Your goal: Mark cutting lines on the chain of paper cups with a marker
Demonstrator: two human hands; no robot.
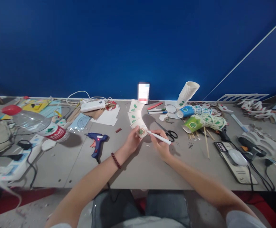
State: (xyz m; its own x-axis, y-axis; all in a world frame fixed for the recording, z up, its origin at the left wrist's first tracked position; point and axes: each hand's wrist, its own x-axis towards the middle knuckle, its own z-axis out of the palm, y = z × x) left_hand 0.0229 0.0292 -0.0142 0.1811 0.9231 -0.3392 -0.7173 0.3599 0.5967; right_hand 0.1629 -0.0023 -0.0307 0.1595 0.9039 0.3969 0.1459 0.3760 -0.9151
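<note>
White marker [162, 138] at curved cup stack [135, 117]

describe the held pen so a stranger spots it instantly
Under the blue wall, on the grey table, find the right hand near the middle. It holds the white pen, pointed at the row of cups. Unlike the markers beyond, it is held.

On the table [80, 167], a curved row of cups [133, 117] extends from the left hand [133, 139] back toward the wall [128, 47], with a marker [162, 138] in the right hand [161, 147] at its near end. Left of the row lie a glue gun [97, 142], paper [108, 116] behind it, and farther out a bottle [39, 123] behind a power strip [25, 156]. To the right lie scissors [172, 134], then two joined cup rows [205, 123], one before the other, with a cup stack [187, 91] behind and a phone [235, 164] nearer the front edge.
</note>
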